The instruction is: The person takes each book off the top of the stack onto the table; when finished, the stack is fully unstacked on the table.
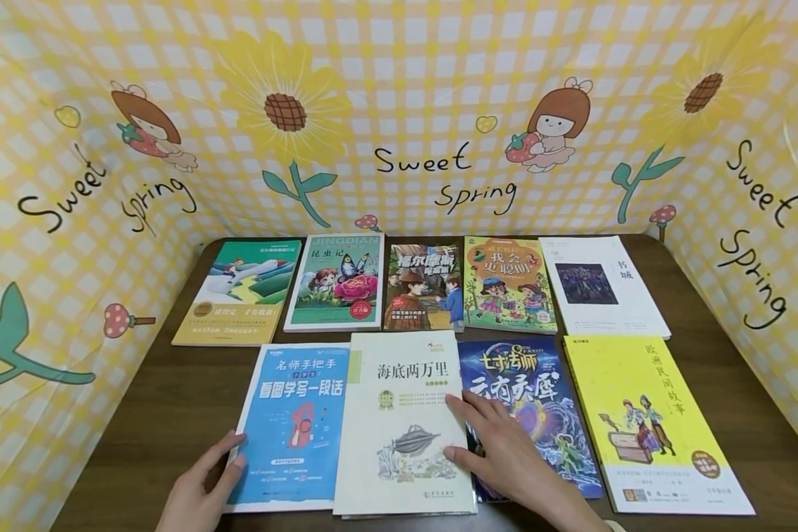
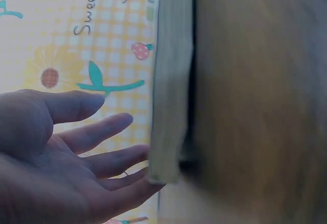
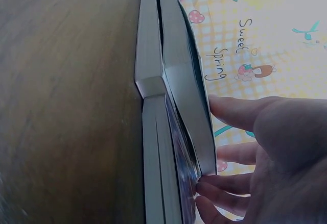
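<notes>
A white book with a submarine drawing [image 1: 399,414] lies in the middle of the front row. My right hand [image 1: 505,451] touches its right edge, thumb and index finger on the cover. From the right wrist, that hand [image 3: 265,147] shows extended fingers at the raised edge of the upper book [image 3: 189,91], which rests over other page blocks. To the left, a blue book [image 1: 289,436] partly meets the white one. Beside its left edge is my left hand [image 1: 202,484], fingers loosely bent; the left wrist view shows that hand [image 2: 87,157] with fingers spread near a book's page edge [image 2: 171,81].
A purple-blue fantasy book [image 1: 565,421] and a yellow book [image 1: 638,384] lie at front right. Behind stand in a row, lying flat, several books, including a butterfly book [image 1: 335,266] and a white book [image 1: 632,295]. A checked cloth [image 1: 399,96] rises around the brown table [image 1: 126,443].
</notes>
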Available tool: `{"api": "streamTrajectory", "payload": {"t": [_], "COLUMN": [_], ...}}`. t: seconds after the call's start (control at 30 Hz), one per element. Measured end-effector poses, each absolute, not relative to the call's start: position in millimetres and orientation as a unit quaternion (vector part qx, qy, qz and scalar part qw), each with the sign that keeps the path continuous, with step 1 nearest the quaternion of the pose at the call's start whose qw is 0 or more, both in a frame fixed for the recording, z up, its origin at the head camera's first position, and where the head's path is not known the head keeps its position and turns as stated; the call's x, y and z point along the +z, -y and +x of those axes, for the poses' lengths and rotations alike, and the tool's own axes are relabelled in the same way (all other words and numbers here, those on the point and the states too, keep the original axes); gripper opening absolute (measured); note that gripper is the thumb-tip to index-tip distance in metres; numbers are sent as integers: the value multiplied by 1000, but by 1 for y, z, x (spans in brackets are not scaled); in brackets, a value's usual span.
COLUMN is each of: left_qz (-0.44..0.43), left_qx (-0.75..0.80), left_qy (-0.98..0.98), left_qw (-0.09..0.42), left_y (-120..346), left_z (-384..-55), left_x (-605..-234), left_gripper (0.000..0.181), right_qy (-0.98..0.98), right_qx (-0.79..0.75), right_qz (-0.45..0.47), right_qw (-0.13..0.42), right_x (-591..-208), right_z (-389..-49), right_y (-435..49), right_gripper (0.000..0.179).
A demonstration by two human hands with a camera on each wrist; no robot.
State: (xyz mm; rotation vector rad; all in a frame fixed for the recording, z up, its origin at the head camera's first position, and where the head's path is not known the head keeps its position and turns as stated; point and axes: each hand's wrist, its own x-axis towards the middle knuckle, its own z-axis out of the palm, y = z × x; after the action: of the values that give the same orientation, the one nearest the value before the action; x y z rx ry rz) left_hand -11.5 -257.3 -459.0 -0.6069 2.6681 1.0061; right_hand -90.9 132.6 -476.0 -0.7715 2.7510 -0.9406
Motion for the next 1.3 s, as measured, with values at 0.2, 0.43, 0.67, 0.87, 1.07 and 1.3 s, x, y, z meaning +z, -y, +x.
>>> {"api": "streamTrajectory", "payload": {"t": [0.2,0.43,0.67,0.87,1.07,1.3], "left_qz": [-174,-91,-15,35,46,16], "left_qx": [375,356,387,409,403,436], "left_qy": [-907,-929,-918,-901,-900,-887], "left_qw": [76,39,91,140,158,149], "left_y": [238,211,187,172,165,154], "left_z": [-5,0,-3,-7,-11,-14], "left_x": [-448,-446,-453,-458,-460,-457], "left_gripper": [45,39,44,51,53,47], "right_qy": [-908,-908,-912,-911,-907,-912], "right_qx": [-323,-320,-313,-313,-319,-313], "right_qz": [-254,-259,-250,-252,-258,-255], "right_qw": [79,77,88,92,93,71], "right_x": [-475,-476,-476,-476,-477,-481], "right_z": [-92,-91,-91,-90,-89,-87], "right_y": [-133,-134,-135,-136,-138,-137], "right_gripper": [66,66,67,66,65,65]}}
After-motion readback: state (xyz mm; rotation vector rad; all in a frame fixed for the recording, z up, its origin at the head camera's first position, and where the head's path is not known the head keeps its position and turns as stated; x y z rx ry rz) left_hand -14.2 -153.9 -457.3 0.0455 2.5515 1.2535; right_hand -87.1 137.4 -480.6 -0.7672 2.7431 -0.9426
